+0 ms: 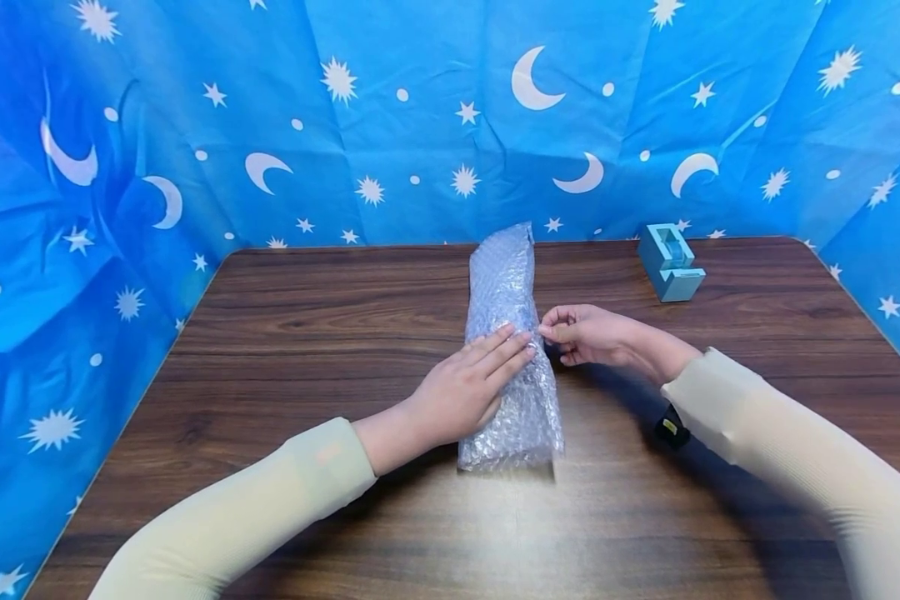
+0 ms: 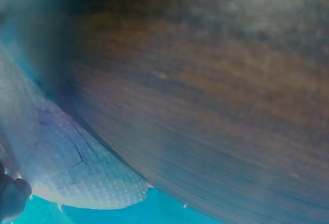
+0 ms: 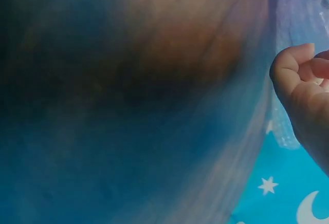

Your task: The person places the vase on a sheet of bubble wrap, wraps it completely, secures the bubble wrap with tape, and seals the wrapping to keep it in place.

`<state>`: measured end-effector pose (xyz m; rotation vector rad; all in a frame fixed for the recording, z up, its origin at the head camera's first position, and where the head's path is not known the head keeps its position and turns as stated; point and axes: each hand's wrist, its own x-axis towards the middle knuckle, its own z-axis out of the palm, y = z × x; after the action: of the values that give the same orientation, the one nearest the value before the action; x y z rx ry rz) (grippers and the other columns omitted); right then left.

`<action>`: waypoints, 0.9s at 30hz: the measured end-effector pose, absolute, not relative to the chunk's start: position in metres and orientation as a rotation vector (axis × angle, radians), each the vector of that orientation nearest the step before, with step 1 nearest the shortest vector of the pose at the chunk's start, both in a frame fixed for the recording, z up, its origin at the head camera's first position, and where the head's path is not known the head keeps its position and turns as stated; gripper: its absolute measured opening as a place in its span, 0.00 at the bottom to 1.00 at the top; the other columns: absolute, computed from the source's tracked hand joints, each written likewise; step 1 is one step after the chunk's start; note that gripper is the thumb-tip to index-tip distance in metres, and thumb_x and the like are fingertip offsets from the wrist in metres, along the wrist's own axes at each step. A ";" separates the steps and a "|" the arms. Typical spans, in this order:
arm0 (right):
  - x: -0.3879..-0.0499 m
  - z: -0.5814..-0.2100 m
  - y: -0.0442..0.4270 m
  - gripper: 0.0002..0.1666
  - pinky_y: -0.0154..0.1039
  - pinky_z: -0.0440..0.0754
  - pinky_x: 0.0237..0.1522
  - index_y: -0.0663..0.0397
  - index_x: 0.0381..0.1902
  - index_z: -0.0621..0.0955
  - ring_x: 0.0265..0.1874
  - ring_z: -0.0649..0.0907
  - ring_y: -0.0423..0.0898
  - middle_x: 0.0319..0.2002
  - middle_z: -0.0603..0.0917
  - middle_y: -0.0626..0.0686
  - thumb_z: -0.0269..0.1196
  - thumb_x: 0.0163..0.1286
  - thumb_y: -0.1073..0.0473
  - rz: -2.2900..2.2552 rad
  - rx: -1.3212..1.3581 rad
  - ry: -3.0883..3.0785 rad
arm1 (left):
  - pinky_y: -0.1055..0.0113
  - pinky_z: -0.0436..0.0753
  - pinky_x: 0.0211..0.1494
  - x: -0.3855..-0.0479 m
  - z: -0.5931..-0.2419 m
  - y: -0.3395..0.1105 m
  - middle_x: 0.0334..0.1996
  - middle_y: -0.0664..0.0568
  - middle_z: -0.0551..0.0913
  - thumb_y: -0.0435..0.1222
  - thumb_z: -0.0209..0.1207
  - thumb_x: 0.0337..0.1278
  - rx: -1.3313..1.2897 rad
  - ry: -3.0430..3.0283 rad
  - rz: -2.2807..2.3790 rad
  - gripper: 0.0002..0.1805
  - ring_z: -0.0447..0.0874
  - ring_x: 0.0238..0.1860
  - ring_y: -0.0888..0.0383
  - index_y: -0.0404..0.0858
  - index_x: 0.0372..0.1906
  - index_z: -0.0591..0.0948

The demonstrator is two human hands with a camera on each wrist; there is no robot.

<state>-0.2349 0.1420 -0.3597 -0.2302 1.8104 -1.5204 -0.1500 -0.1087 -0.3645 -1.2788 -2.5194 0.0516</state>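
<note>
A long bundle of clear bubble wrap lies lengthwise on the wooden table; what it encloses cannot be made out. Across its middle rests my left hand, palm down with the fingers straight. At the right edge of the bundle, my right hand has its thumb and curled forefinger together, pinching the wrap's edge. The right wrist view shows the curled fingers of my right hand beside the wrap. In the left wrist view, the wrap's far end appears at lower left, with only a fingertip in sight.
A light blue tape dispenser stands at the back right of the table. Behind the table hangs a blue cloth with white moons and stars, which also runs along both sides.
</note>
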 end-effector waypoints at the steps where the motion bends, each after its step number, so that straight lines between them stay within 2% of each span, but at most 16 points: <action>1: -0.235 -0.361 0.142 0.12 0.32 0.78 0.40 0.44 0.36 0.75 0.32 0.75 0.37 0.32 0.76 0.41 0.49 0.83 0.58 -1.527 -0.208 1.786 | 0.56 0.68 0.80 -0.150 -0.365 -0.109 0.78 0.46 0.68 0.37 0.54 0.70 -1.278 -2.517 0.047 0.31 0.64 0.79 0.47 0.38 0.76 0.68; 6: -0.236 -0.364 0.142 0.20 0.31 0.78 0.41 0.40 0.31 0.78 0.29 0.75 0.35 0.29 0.78 0.40 0.46 0.84 0.58 -1.569 -0.180 1.712 | 0.56 0.68 0.80 -0.150 -0.364 -0.110 0.77 0.45 0.68 0.36 0.55 0.69 -1.277 -2.505 0.004 0.31 0.65 0.79 0.46 0.37 0.76 0.68; 18: -0.237 -0.370 0.139 0.21 0.27 0.80 0.38 0.42 0.33 0.79 0.30 0.76 0.34 0.31 0.79 0.41 0.43 0.84 0.59 -1.615 -0.123 1.598 | 0.53 0.67 0.80 -0.151 -0.364 -0.112 0.78 0.43 0.66 0.34 0.55 0.69 -1.272 -2.596 -0.147 0.32 0.62 0.80 0.45 0.36 0.76 0.67; 23: -0.236 -0.377 0.135 0.16 0.26 0.81 0.38 0.42 0.36 0.76 0.33 0.77 0.35 0.34 0.79 0.42 0.45 0.83 0.49 -1.628 -0.102 1.522 | 0.53 0.66 0.81 -0.150 -0.366 -0.116 0.78 0.42 0.67 0.32 0.54 0.69 -1.247 -2.600 -0.196 0.31 0.62 0.80 0.43 0.36 0.76 0.67; 27: -0.234 -0.383 0.133 0.17 0.26 0.82 0.39 0.40 0.40 0.75 0.36 0.80 0.36 0.39 0.81 0.42 0.51 0.73 0.37 -1.621 -0.113 1.445 | 0.53 0.66 0.81 -0.150 -0.368 -0.120 0.77 0.40 0.67 0.31 0.54 0.68 -1.232 -2.584 -0.244 0.31 0.63 0.79 0.42 0.35 0.75 0.68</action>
<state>-0.2340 0.1329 -0.3831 -0.1133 1.4454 -1.6214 -0.1500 -0.1204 -0.3680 -1.2318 -2.5840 -0.2436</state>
